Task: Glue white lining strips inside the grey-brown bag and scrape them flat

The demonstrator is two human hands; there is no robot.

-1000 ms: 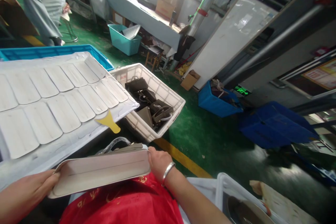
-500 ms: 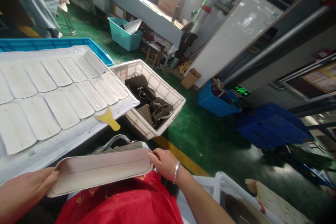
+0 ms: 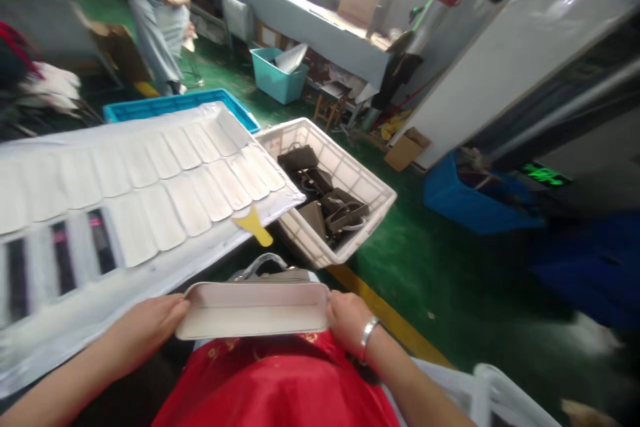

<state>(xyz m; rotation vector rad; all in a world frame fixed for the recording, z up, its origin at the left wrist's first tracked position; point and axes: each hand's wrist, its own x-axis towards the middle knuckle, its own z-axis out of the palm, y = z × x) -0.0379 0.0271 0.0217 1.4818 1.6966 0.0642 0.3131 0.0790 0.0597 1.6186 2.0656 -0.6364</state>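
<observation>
A long, shallow off-white piece with rounded ends and a raised rim [image 3: 255, 312] is held level above a red apron [image 3: 280, 383]. My left hand [image 3: 160, 320] pinches its left end and my right hand [image 3: 349, 321], with a silver bracelet at the wrist, grips the right end. Just behind the piece is a bag with a clear-wrapped handle [image 3: 267, 267], partly hidden by it. To the left, rows of white rounded panels [image 3: 163, 217] lie on a covered table [image 3: 200, 260], with a yellow Y-shaped piece [image 3: 255, 225] at its edge.
Beyond the table corner a white crate [image 3: 370, 210] holds several dark bags. Blue tubs [image 3: 280, 80] stand on the green floor. A person [image 3: 160, 20] stands at the back left. Dark strips [image 3: 63, 257] lie on the table's left part. Another white crate [image 3: 450, 380] is at the lower right.
The view has turned left, bringing the dark strips into sight. The off-white piece, still between both hands, now appears more level and nearer the middle.
</observation>
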